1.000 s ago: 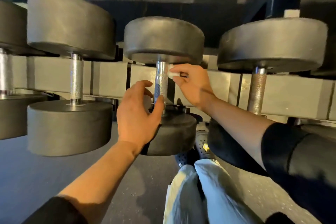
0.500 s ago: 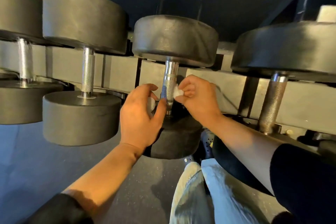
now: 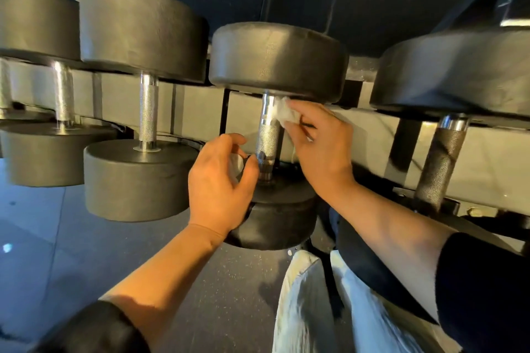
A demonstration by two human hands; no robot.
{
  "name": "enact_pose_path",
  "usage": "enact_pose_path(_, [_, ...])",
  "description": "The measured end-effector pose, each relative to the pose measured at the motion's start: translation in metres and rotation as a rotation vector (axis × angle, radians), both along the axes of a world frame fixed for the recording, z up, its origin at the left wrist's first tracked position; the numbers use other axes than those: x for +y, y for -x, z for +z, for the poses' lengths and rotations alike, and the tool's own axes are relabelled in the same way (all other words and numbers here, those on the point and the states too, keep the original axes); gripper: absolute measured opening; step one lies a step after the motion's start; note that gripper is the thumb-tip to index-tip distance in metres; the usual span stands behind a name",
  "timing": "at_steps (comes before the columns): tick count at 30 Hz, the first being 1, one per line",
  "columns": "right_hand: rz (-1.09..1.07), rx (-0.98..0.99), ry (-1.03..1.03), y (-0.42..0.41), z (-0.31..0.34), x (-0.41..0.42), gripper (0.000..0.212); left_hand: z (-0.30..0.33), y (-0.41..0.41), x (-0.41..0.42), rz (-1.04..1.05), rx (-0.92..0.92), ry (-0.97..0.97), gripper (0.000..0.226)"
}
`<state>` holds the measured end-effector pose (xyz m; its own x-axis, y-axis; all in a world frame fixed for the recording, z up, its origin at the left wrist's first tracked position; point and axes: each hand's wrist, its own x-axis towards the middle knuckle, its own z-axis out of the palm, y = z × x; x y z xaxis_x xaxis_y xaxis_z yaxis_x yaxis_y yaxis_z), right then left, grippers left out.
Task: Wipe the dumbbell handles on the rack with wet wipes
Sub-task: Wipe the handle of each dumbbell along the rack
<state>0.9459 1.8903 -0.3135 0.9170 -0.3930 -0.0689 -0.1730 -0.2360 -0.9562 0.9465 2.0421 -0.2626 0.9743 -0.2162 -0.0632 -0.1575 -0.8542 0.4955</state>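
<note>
Pinching the soft wet wipe [image 3: 282, 112] against the top of the knurled handle [image 3: 268, 135] at frame centre, the right hand [image 3: 321, 149] works; the left hand [image 3: 220, 178] curls loosely beside the handle's base, seemingly gripping nothing. That dumbbell [image 3: 276, 63] looks heavy, rigid, best left racked

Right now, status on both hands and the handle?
Right hand pinches wipe against top of middle dumbbell handle. Left hand cupped beside handle base, thumb touching. Nothing in the way.
</note>
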Motion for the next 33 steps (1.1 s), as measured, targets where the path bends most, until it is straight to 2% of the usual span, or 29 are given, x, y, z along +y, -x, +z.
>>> enact_pose_path(5, [0.015,-0.026,0.127,-0.008,-0.007,0.009,0.025,0.001,0.001,0.000,-0.012,-0.004,-0.008,0.037])
enact_pose_path(8, [0.131,0.002,0.141,-0.003,-0.003,0.008,0.017,0.001,0.000,0.000,-0.012,0.002,0.002,0.037])
enact_pose_path(10, [0.278,0.097,0.164,0.005,0.003,0.011,0.015,0.001,0.000,0.000,-0.016,0.000,0.005,0.037])
enact_pose_path(12, [0.426,0.250,0.286,0.012,0.005,0.016,0.023,0.000,0.000,0.001,-0.022,0.001,0.003,0.039])
enact_pose_path(15, [0.523,0.374,0.367,0.017,0.008,0.021,0.025,0.001,0.000,0.001,-0.013,0.003,0.012,0.039])
enact_pose_path(18, [0.389,0.297,0.260,0.015,0.007,0.015,0.014,0.001,0.000,0.000,-0.004,0.003,0.029,0.039])
enact_pose_path(20, [0.161,0.158,0.233,0.007,0.005,0.008,0.014,0.001,0.000,0.001,-0.003,0.003,0.042,0.038])
enact_pose_path(22, [0.030,-0.001,0.255,-0.002,0.003,0.005,0.020,0.000,-0.001,0.002,0.005,-0.003,0.068,0.039])
enact_pose_path(26, [0.130,-0.140,0.434,-0.009,0.000,0.019,0.026,-0.001,0.000,0.003,0.008,-0.023,0.149,0.038])
enact_pose_path(30, [0.240,-0.084,0.484,-0.006,0.002,0.027,0.024,-0.003,-0.001,0.007,-0.027,-0.020,0.268,0.031])
enact_pose_path(33, [0.474,-0.061,0.538,0.009,0.000,0.026,0.020,0.001,-0.005,0.012,0.016,-0.008,0.439,0.019])
